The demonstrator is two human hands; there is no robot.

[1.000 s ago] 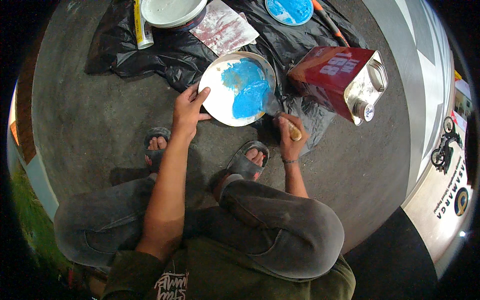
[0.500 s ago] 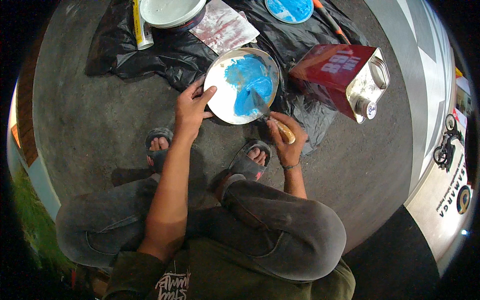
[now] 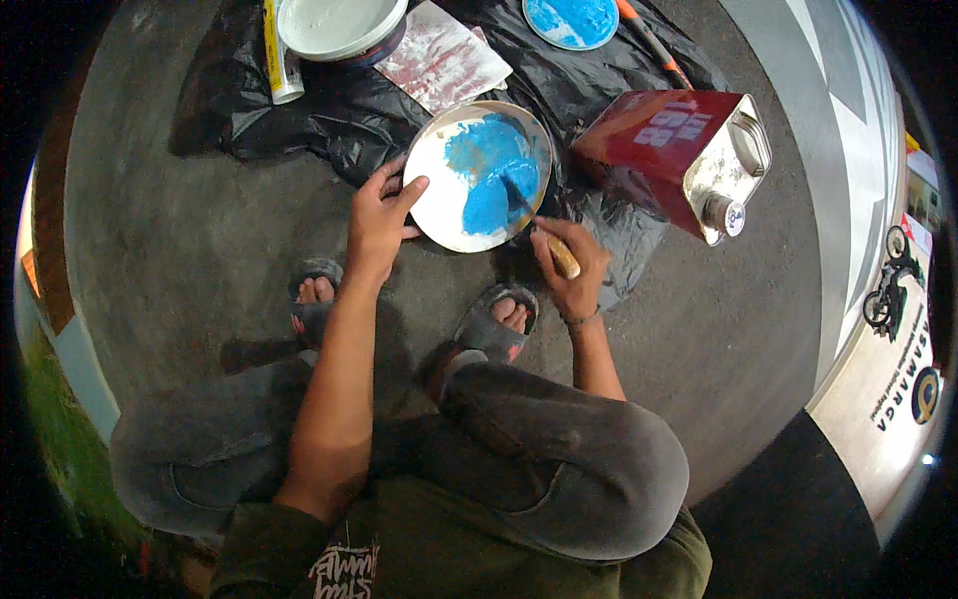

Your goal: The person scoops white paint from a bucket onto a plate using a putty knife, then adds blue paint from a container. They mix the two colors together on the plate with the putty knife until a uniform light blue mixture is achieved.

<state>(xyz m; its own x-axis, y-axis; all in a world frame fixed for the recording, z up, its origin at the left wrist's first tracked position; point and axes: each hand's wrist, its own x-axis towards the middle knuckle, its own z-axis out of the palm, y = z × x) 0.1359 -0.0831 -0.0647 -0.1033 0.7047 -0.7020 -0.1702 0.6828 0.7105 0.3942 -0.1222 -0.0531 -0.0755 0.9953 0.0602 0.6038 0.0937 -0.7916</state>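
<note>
My left hand [image 3: 381, 215] grips the left rim of a shallow round white plate [image 3: 435, 205], thumb on top and fingers beneath. Thick blue paste [image 3: 489, 212] is spread over the plate's middle and right side, with a greyish patch in its upper part. In my right hand [image 3: 576, 265] is a putty knife [image 3: 565, 258] with a wooden handle, my fingers wrapped round it. Its metal blade lies in the blue paste near the plate's right edge.
Black plastic sheeting [image 3: 329, 135] covers the ground ahead. On it are a white tub [image 3: 339, 25], a yellow-and-white tube [image 3: 282, 70], stained sandpaper [image 3: 449, 60], a blue-smeared lid [image 3: 571, 20] and an orange-and-black handle [image 3: 654, 40]. A red metal can [image 3: 659, 135] stands right of the plate.
The putty knife has shifted within the blue paste, which now looks smoother and flatter. My right hand has turned slightly with it. My left hand keeps its hold on the plate.
</note>
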